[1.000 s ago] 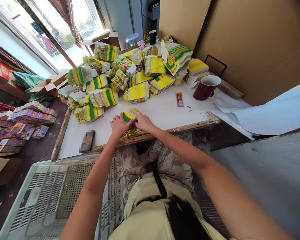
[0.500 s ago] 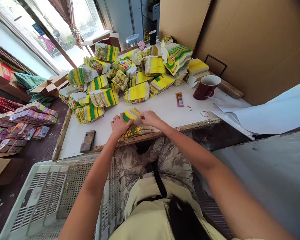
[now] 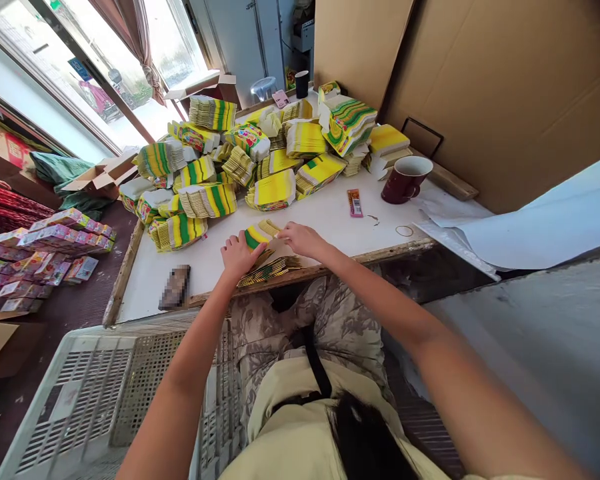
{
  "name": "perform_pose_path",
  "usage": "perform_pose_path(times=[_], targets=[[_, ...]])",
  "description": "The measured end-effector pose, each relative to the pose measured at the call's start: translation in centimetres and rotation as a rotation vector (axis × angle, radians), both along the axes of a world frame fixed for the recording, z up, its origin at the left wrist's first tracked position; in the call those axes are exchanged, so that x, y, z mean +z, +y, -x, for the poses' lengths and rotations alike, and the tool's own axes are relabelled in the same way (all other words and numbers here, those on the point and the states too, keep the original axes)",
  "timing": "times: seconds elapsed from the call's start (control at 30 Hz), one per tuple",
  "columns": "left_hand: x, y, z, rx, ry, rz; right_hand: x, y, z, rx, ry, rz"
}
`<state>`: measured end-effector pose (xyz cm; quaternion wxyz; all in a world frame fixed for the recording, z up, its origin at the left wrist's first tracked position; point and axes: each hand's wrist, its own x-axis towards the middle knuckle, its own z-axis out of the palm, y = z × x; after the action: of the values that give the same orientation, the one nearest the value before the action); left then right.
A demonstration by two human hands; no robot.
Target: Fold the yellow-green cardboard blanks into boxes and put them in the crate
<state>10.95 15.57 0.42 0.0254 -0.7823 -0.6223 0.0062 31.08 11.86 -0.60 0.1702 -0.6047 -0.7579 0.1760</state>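
Note:
In front of me on the table, a small stack of flat printed cartons (image 3: pixel 261 233) in yellow and green lies with its tan edges fanned out. My left hand (image 3: pixel 240 255) is closed over the stack's left end, thumb apart from the fingers. At the right end, my right hand (image 3: pixel 303 240) pinches the carton edges between thumb and fingertips; how many it grips is hidden. Nearer to me, more flat cartons (image 3: pixel 273 269) lie in a fanned row along the table edge, partly under my left hand.
Bundles of yellow-green cartons (image 3: pixel 275 190) are heaped across the back. A phone (image 3: pixel 175 288) lies left, a maroon mug (image 3: pixel 407 180), a small pink packet (image 3: pixel 355 203) and a rubber band (image 3: pixel 405 231) right. A plastic crate (image 3: pixel 97 340) stands below; large cardboard (image 3: pixel 480 87) rises at right.
My right hand has shifted slightly along the carton edges. The fanned cartons at the table edge show more clearly beneath it. My left hand stays on the stack; the view has turned slightly.

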Motion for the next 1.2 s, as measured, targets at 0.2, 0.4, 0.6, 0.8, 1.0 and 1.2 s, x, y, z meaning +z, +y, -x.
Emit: perform_pose_path(times=[0.2,0.4,0.6,0.8,1.0,1.2], targets=[[0.2,0.0,0.0,-0.010,-0.008,0.010,0.0,-0.7,0.5,-0.039,-0.090,-0.079],[0.2,-0.1,-0.1,0.005,0.003,0.010,-0.2,0.5,1.7,-0.060,-0.113,-0.078],[-0.2,0.1,0.1,-0.011,-0.002,-0.011,-0.7,1.4,3.2,-0.162,-0.111,-0.004],[-0.5,0.3,0.2,-0.019,-0.002,-0.030,-0.3,1.5,4.9,-0.247,-0.066,0.127],[-0.5,0.5,0.4,0.000,-0.004,-0.023,0.5,1.3,8.0,-0.170,0.006,0.245],[-0.4,0.6,0.7,0.000,-0.025,-0.010,1.0,1.3,6.7,-0.208,-0.028,0.238]])
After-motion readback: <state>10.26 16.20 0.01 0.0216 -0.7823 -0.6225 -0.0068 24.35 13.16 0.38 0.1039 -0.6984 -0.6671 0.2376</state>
